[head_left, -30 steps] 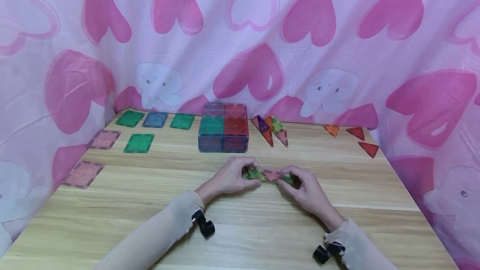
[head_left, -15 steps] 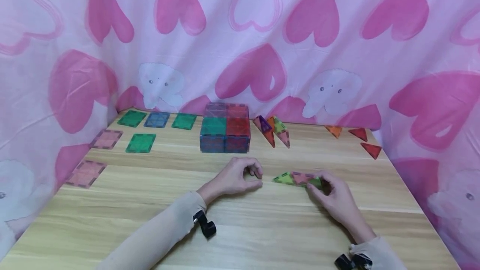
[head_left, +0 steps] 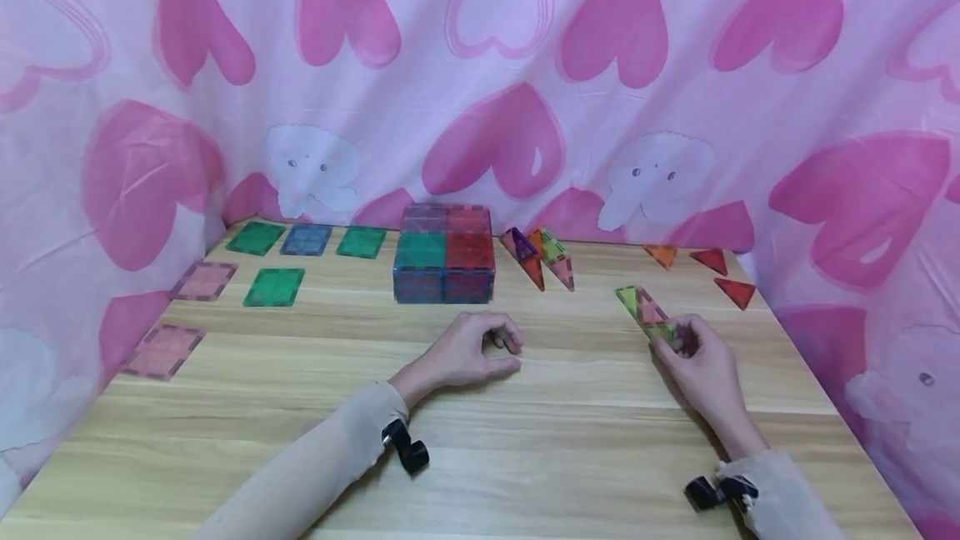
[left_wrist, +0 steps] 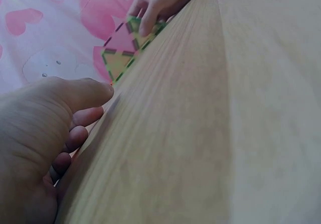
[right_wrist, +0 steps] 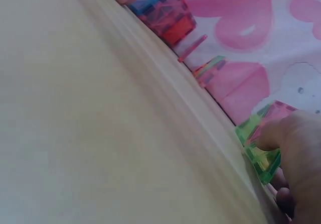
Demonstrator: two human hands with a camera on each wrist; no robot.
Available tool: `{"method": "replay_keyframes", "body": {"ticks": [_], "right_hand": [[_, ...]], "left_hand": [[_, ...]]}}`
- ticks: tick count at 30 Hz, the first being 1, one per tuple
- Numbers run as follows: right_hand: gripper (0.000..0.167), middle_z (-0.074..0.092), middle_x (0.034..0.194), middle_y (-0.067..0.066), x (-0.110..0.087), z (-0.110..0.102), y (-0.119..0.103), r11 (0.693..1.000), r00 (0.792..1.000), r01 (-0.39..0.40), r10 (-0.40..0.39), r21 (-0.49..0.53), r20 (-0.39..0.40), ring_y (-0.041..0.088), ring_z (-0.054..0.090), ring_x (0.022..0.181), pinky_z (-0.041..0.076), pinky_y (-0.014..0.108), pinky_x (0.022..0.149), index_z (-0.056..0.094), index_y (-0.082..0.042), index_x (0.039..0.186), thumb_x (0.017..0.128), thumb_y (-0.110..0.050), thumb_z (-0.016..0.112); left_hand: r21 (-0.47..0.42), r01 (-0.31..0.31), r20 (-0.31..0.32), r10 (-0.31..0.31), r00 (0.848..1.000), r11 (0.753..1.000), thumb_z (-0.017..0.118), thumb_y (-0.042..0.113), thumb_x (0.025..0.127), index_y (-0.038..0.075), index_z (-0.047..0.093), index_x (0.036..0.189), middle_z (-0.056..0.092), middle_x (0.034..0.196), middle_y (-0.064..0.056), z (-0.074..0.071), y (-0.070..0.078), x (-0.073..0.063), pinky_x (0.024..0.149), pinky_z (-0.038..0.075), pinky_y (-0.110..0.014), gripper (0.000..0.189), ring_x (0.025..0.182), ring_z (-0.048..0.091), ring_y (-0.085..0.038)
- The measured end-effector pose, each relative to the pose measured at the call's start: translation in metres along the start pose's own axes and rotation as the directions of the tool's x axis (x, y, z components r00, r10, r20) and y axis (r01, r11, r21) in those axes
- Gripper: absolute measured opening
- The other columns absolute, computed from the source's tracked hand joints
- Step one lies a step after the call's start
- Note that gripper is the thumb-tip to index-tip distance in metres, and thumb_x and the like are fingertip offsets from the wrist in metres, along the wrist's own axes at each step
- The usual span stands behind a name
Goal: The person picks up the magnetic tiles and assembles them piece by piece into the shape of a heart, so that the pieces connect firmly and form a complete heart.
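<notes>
In the head view my right hand (head_left: 701,357) pinches one end of a flat strip of triangular magnetic tiles (head_left: 649,309), yellow-green at both ends and pink in the middle. The strip slants away to the upper left from the fingers. From the right wrist view, the thumb lies across the strip (right_wrist: 266,156), and the other fingertips are mostly hidden behind it. My left hand (head_left: 467,350) rests on the wooden table with loosely curved fingers and holds nothing. Beyond its thumb, the left wrist view shows the same strip (left_wrist: 120,40) in the other hand.
A low box of see-through tiles (head_left: 445,283) stands at the back middle. Two small joined triangle pieces (head_left: 525,257) lie beside it. Loose triangles, one orange (head_left: 661,256) and two red (head_left: 736,293), lie back right. Several square tiles (head_left: 274,287) are spread at the left.
My left hand has let go of the strip and stayed in place. The right hand has carried the strip to the right and turned it so its free end points away.
</notes>
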State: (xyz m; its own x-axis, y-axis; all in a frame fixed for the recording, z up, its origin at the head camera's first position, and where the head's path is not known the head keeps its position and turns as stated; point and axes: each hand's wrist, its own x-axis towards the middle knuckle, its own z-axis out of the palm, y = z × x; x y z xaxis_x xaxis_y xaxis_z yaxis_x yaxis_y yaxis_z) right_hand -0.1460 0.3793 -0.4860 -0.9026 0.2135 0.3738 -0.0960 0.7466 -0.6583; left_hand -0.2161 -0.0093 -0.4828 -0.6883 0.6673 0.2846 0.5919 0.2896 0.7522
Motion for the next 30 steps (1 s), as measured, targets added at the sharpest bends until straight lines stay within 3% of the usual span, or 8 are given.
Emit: {"method": "replay_keyframes", "body": {"ticks": [15, 19, 23, 27, 30], "right_hand": [[0.025, 0.069, 0.099, 0.016, 0.089, 0.072, -0.023, 0.994, 0.995, -0.094, 0.096, 0.053, -0.025, 0.026, 0.059, 0.089, 0.047, 0.032, 0.080, 0.069, 0.000, 0.116, 0.099, -0.016, 0.078], [0.026, 0.069, 0.099, 0.016, 0.096, 0.081, -0.027, 0.995, 0.995, -0.093, 0.095, 0.039, -0.033, 0.029, 0.060, 0.089, 0.047, 0.037, 0.081, 0.069, 0.000, 0.115, 0.099, -0.018, 0.078], [0.037, 0.069, 0.109, 0.017, 0.098, 0.081, -0.028, 0.992, 0.994, -0.110, 0.110, 0.060, 0.005, 0.029, 0.062, 0.098, 0.048, 0.037, 0.088, 0.067, -0.001, 0.126, 0.101, -0.026, 0.079], [0.057, 0.066, 0.125, 0.015, 0.100, 0.076, -0.024, 0.976, 0.991, -0.134, 0.128, 0.171, 0.045, 0.024, 0.061, 0.112, 0.048, 0.033, 0.098, 0.063, -0.005, 0.142, 0.105, -0.044, 0.078], [0.059, 0.066, 0.132, 0.016, 0.103, 0.068, -0.016, 0.957, 0.991, -0.132, 0.136, 0.258, 0.001, 0.018, 0.060, 0.116, 0.045, 0.028, 0.102, 0.061, -0.005, 0.148, 0.110, -0.050, 0.067]], "left_hand": [[0.012, 0.037, 0.023, -0.037, 0.999, 0.999, 0.091, 0.018, 0.093, 0.017, 0.078, 0.110, 0.078, 0.101, 0.010, 0.000, -0.002, 0.001, 0.089, 0.057, -0.027, 0.022, 0.096, 0.069, -0.009], [0.014, 0.034, 0.030, -0.035, 0.999, 0.999, 0.092, 0.019, 0.093, 0.018, 0.078, 0.110, 0.078, 0.101, 0.010, 0.000, -0.002, 0.001, 0.089, 0.057, -0.026, 0.022, 0.096, 0.068, -0.007], [0.019, 0.030, 0.028, -0.031, 0.999, 0.999, 0.093, 0.019, 0.093, 0.019, 0.077, 0.109, 0.077, 0.101, 0.012, 0.000, -0.002, 0.002, 0.089, 0.057, -0.026, 0.022, 0.096, 0.068, -0.006], [0.024, 0.035, 0.028, -0.036, 0.999, 0.999, 0.093, 0.019, 0.093, 0.018, 0.077, 0.109, 0.077, 0.100, 0.012, -0.001, -0.002, 0.001, 0.089, 0.057, -0.026, 0.022, 0.096, 0.068, -0.006], [0.025, 0.036, 0.033, -0.036, 0.999, 0.999, 0.092, 0.020, 0.094, 0.017, 0.077, 0.110, 0.077, 0.101, 0.012, -0.001, -0.002, 0.001, 0.089, 0.057, -0.025, 0.022, 0.096, 0.068, -0.005]]}}
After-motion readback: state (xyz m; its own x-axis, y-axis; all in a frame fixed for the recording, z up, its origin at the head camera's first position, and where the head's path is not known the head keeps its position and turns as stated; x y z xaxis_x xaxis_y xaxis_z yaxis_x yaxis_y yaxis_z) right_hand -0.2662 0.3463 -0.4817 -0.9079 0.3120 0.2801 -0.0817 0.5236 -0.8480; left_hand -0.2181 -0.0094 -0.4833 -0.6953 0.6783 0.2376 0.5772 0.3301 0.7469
